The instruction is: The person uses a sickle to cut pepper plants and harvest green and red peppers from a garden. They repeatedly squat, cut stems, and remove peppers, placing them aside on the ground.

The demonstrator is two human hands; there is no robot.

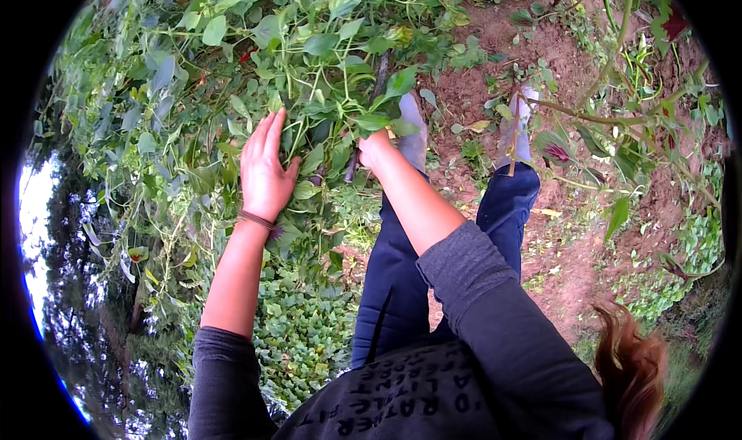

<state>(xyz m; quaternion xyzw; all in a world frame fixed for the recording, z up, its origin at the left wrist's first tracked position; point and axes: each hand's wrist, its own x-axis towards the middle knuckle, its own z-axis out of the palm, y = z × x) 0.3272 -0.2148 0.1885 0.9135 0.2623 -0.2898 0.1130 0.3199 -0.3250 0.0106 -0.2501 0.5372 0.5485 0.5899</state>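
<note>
My left hand [264,164] lies flat against a mass of leafy green plants [313,103], its thumb held apart from the fingers. Nothing shows in its grasp. To its right, my right hand [377,149] is curled at a dark, slender stick [351,167] that runs up among the stems. Leaves cover part of the fingers and the middle of the stick. Whether the stick is loose or rooted, I cannot tell.
Tall stems with purple-centred leaves [556,148] reach in from the right, in front of my lower leg. Reddish bare soil [481,63] lies around my feet. Low ivy-like ground cover [307,330] grows at lower left, with dark trees [116,301] beyond.
</note>
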